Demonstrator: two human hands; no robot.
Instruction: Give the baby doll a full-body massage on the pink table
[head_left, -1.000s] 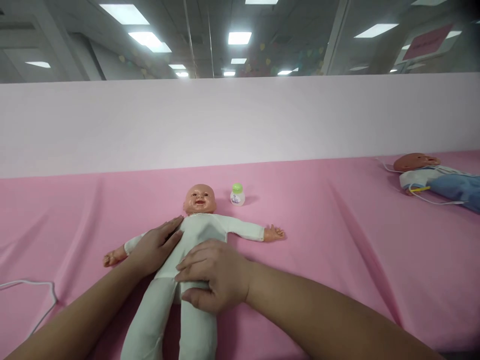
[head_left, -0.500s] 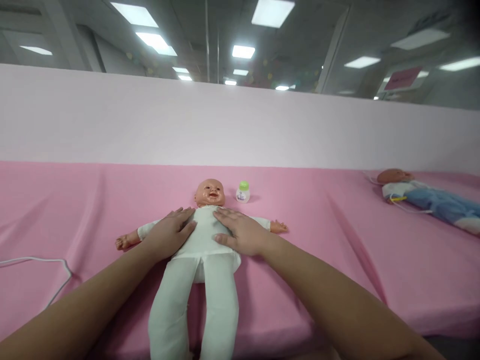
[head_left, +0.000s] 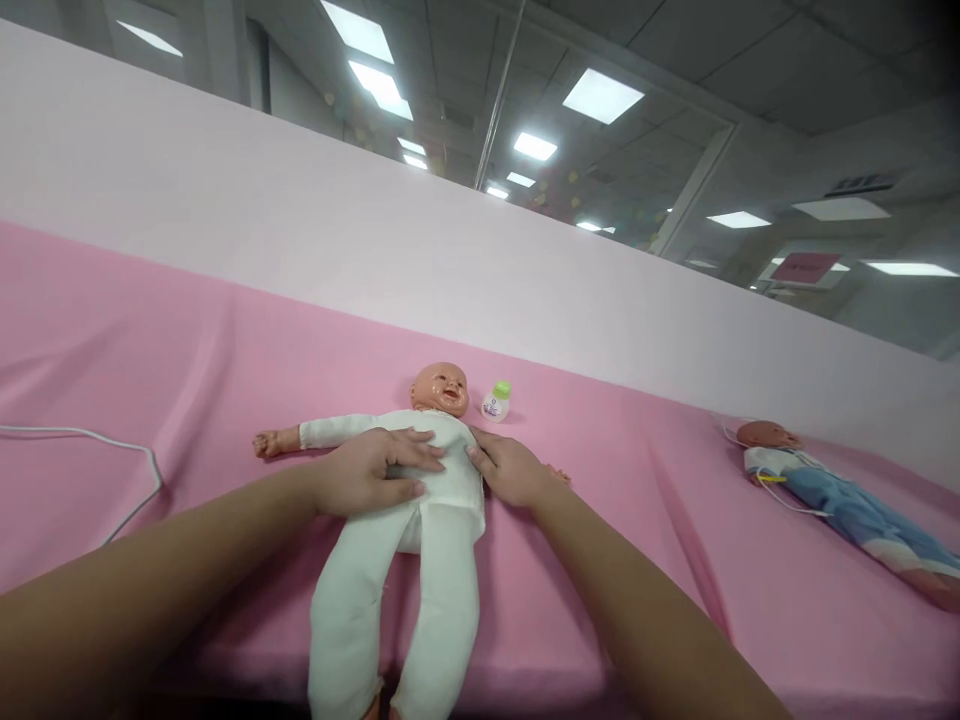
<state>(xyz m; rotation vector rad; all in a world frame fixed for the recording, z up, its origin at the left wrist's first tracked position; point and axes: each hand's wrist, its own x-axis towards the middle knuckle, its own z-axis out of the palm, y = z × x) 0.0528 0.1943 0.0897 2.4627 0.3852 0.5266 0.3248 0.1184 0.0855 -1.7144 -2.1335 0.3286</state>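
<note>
A baby doll (head_left: pixel 450 510) with a white cloth body lies face up on the pink sheet, its head away from me and its legs toward me. My left hand (head_left: pixel 375 470) rests on the doll's belly and chest, fingers stretched out. Against the doll's other side, by its chest and arm, lies my right hand (head_left: pixel 514 470), its fingers extended and partly hidden at the tips. That arm of the doll is mostly covered; only its small hand shows. Just beyond, near the doll's head, stands a small white bottle (head_left: pixel 496 403) with a green cap.
Another doll (head_left: pixel 840 500) in blue and white clothes lies at the right, with a thin white tube about it. A white cable (head_left: pixel 97 437) runs over the pink sheet (head_left: pixel 247 370) at the left. Behind rises a white wall (head_left: pixel 360 250) topped by glass.
My left hand has moved from the doll's side onto its belly. My right hand has slid off the chest to the other side. The view has tilted.
</note>
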